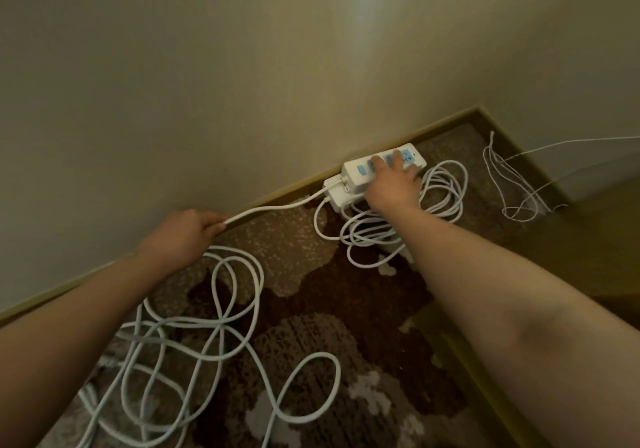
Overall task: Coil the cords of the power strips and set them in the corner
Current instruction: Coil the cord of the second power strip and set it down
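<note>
Nearest you, a loose cord (pixel 221 326) lay sprawled in tangled white loops over the patterned brown carpet (pixel 311 361), running from the lower left edge up toward the wall. Your left hand (pixel 183 231) was closed around that cord just short of the baseboard (pixel 277 194), fingers curled round it, and from your grip the cord ran fairly straight up and to the right into the end of the upper power strip (pixel 353 170).

That strip sat on top of a lower power strip (pixel 335 195), the pair stacked on the carpet right against the baseboard. Your right hand (pixel 393 188) rested flat on the upper strip, fingers spread fairly wide and straight across its blue-marked sockets, pressing down rather than gripping. Beneath and beside your wrist lay a coiled cord (pixel 440 193), gathered in several overlapping white rings just to the right of the stacked strips and touching them.

Farther off, in the corner where the two walls met, a thin white wire (pixel 512 184) hung in slack loops onto the floor, well apart from the strips.
</note>
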Tool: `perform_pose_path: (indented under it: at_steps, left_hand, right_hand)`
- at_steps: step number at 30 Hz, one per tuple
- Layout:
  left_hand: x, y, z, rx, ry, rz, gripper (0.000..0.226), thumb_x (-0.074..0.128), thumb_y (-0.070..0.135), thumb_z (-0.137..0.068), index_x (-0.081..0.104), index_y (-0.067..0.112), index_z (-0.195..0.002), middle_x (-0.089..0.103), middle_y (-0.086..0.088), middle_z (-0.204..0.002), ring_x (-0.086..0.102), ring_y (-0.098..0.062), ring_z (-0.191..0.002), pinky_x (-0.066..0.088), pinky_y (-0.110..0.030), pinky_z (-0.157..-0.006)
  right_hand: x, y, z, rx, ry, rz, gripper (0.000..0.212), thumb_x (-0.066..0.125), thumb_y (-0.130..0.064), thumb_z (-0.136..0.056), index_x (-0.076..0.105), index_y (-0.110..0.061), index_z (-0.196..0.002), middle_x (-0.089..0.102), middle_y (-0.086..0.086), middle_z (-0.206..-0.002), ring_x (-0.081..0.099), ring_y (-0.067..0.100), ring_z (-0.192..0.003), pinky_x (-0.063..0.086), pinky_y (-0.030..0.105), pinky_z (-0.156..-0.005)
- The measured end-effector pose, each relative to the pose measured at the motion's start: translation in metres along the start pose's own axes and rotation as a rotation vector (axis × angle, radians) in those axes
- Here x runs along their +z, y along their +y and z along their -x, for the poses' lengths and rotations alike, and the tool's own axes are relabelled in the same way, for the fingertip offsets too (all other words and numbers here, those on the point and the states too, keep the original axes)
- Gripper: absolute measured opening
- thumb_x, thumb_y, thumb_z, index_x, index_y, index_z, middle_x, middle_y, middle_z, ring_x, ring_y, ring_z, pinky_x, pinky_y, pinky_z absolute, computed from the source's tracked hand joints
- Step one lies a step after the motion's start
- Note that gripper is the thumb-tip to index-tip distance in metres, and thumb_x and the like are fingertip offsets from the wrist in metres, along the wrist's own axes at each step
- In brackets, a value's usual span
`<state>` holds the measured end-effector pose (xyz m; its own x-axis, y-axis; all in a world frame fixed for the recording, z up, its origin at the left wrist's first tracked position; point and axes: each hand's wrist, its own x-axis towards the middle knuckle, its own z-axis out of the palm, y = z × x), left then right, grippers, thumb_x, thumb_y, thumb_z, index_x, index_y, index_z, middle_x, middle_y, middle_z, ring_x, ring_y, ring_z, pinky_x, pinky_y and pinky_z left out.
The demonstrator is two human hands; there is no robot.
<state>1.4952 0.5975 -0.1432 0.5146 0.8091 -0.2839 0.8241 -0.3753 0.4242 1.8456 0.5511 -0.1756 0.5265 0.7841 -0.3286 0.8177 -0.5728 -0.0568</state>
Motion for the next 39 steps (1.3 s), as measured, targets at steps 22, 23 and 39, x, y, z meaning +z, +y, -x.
perform_pose_path:
  at_steps: [22,23,39]
  left_hand:
    - [-0.027,0.041,0.022,-0.054,-0.051,0.038,0.023,0.058,0.026,-0.091,0.065,0.010,-0.076,0.061,-0.009,-0.069,0.055,-0.022,-0.066,0.034,-0.029,-0.059]
    - [-0.030,0.043,0.024,-0.049,-0.070,0.065,0.018,0.059,0.022,-0.091,0.065,0.012,-0.077,0.061,-0.008,-0.069,0.053,-0.019,-0.066,0.034,-0.028,-0.058]
    - [-0.087,-0.024,0.093,-0.253,-0.014,0.602,0.021,0.048,0.016,-0.097,0.067,0.010,-0.093,0.046,-0.002,-0.063,0.044,-0.007,-0.044,0.035,-0.022,-0.050]
  right_hand:
    - [-0.008,-0.106,0.102,-0.800,0.027,-0.464,0.035,0.048,-0.015,-0.100,0.059,-0.012,-0.133,0.060,0.010,-0.134,0.051,0.029,-0.124,0.038,0.036,-0.103]
    - [-0.007,-0.111,0.106,-0.840,-0.026,-0.407,0.037,0.047,-0.020,-0.101,0.056,-0.016,-0.137,0.058,0.008,-0.138,0.048,0.029,-0.127,0.036,0.039,-0.106]
    - [-0.030,-0.099,0.111,-0.677,-0.116,-0.382,0.025,0.045,-0.023,-0.105,0.060,-0.003,-0.101,0.062,0.017,-0.095,0.056,0.031,-0.089,0.031,0.031,-0.068]
